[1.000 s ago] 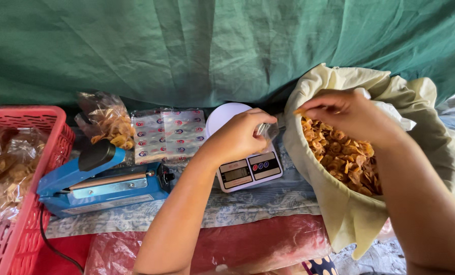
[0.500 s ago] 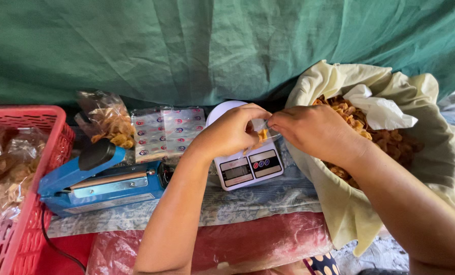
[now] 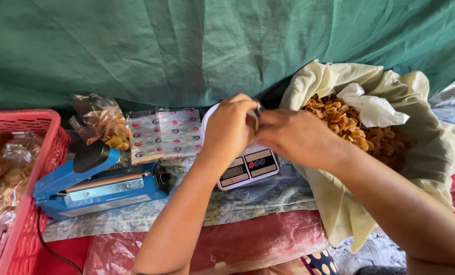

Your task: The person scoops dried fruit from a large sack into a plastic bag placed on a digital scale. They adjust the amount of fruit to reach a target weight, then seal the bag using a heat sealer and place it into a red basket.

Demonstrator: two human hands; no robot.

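Observation:
My left hand [image 3: 230, 127] is closed around a small clear bag, which sits mostly hidden in its grip above a white digital scale [image 3: 248, 170]. My right hand [image 3: 293, 137] meets it, fingers bunched at the bag's mouth. What they pinch is hidden. Just right of both hands, a cream cloth sack [image 3: 431, 147] lies open. It is full of orange-brown fried chips [image 3: 380, 140], and a white crumpled sheet [image 3: 372, 107] lies on top of them.
A blue heat sealer [image 3: 100, 186] sits left of the scale, its black cord trailing down. Behind it are a filled clear bag of chips [image 3: 102, 125] and flat printed packets [image 3: 166, 133]. A red plastic basket [image 3: 49, 132] with bagged chips stands far left. A green tarp [image 3: 161, 46] hangs behind.
My right hand left the sack with a pinch of chips and came left to my left hand. Both hands now meet over the scale.

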